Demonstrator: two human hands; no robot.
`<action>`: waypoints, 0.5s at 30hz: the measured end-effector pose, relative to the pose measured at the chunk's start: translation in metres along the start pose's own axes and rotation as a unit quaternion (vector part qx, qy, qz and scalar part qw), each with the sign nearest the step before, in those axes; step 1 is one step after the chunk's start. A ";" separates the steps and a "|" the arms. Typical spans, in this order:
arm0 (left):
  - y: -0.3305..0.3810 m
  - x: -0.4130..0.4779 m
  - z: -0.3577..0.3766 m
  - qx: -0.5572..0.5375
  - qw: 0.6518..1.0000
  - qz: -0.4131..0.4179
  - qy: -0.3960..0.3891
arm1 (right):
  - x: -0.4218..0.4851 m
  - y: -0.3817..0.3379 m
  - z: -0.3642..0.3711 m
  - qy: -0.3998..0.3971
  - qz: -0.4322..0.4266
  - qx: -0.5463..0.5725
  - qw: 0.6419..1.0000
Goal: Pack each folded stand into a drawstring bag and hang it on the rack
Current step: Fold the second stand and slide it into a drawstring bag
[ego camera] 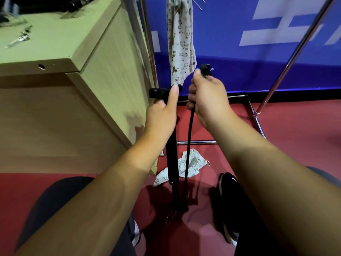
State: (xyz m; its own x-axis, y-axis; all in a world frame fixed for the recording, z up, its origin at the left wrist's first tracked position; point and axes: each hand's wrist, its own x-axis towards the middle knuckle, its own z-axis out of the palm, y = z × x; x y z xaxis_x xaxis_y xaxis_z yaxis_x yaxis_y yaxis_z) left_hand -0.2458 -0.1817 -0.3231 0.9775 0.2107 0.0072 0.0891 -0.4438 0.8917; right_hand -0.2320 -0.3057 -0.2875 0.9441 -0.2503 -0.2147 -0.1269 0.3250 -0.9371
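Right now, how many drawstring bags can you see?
2. One pale cat-print cloth bag hangs on the metal rack; one pale leaf-print cloth bag lies on the red floor behind the black stand. Others may be hidden.

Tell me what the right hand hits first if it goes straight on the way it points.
Probably the hanging cat-print bag, just up-left of the right hand, which grips a thin black rod. Depth is unclear.
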 end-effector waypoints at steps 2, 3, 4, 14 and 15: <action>-0.003 0.000 0.001 0.028 0.999 0.014 -0.029 | 0.002 -0.006 -0.004 -0.007 0.000 0.032 0.999; -0.005 -0.001 0.002 0.044 0.998 0.019 -0.042 | 0.002 -0.008 -0.005 -0.013 0.002 0.044 0.999; -0.006 -0.001 0.003 0.060 0.996 0.020 -0.057 | 0.003 -0.009 -0.006 -0.018 0.005 0.052 0.998; -0.025 -0.013 0.015 0.096 0.980 0.095 -0.146 | 0.016 -0.012 -0.008 0.002 0.016 0.103 0.995; -0.026 -0.014 0.015 0.095 0.979 0.094 -0.151 | 0.018 -0.013 -0.009 0.007 0.018 0.107 0.994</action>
State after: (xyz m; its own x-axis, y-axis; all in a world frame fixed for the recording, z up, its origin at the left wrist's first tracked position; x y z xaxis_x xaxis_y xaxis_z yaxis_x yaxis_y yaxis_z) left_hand -0.2588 -0.1864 -0.3537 0.9894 -0.1451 0.0041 -0.0927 -0.6101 0.7868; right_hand -0.2160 -0.3225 -0.2820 0.9359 -0.2464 -0.2518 -0.0917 0.5196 -0.8495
